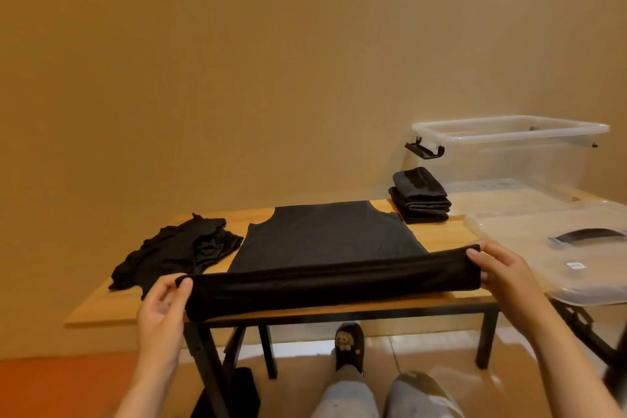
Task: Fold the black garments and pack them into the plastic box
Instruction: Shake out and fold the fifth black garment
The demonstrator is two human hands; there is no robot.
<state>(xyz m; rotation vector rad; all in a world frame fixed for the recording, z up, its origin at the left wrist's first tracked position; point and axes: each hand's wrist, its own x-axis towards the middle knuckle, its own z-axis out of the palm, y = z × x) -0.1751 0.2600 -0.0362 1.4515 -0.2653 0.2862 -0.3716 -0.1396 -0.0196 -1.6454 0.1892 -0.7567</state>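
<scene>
A black sleeveless garment (325, 237) lies spread flat on the wooden table (101, 302), its near hem lifted off the table edge. My left hand (163, 305) pinches the hem's left corner. At the hem's right corner my right hand (502, 268) pinches the cloth, so the hem is stretched between both hands. A crumpled pile of black garments (176, 251) sits on the left of the table. A stack of folded black garments (420, 197) stands at the back right. The clear plastic box (509, 146) stands open behind that stack.
The box's clear lid (549, 241) with a dark handle lies at the right, overhanging the table's near edge. A tan wall is close behind the table. My knees and a slippered foot (349, 346) show below the table's front edge, between its black legs.
</scene>
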